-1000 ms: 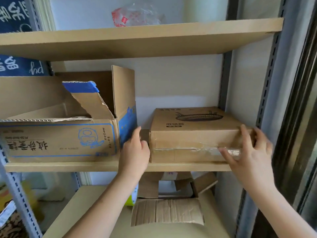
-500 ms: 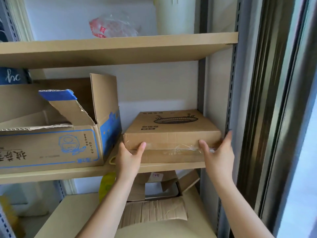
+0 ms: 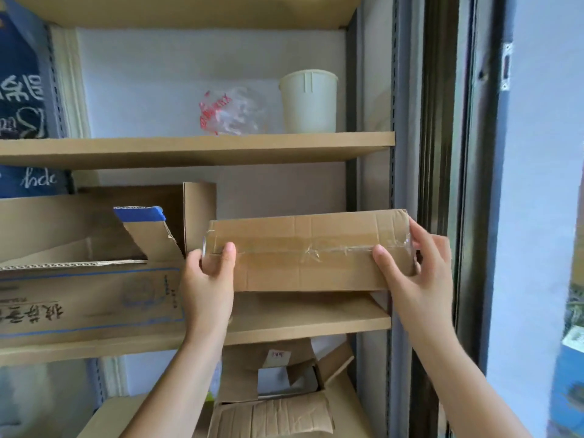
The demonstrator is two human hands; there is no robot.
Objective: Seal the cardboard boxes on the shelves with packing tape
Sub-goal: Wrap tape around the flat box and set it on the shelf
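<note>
Flat brown cardboard box with clear tape along its seam [image 3: 303, 251], centre frame, held above the middle shelf [image 3: 303, 314]. Left hand [image 3: 210, 279] and right hand [image 3: 410, 270] clamp its ends. Likely light, stiff; end grips suit, tape looks slick.

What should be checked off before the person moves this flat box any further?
1. Left hand grip on the flat box: ok, thumb over the front face.
2. Right hand grip at the other end: ok.
3. Box off the middle shelf: ok, held above the board.
4. Clear tape along the seam: ok on this face, though wrinkled.
5. Other faces sealed: cannot tell.
6. Tape roll within reach: cannot tell, none in view.
</note>
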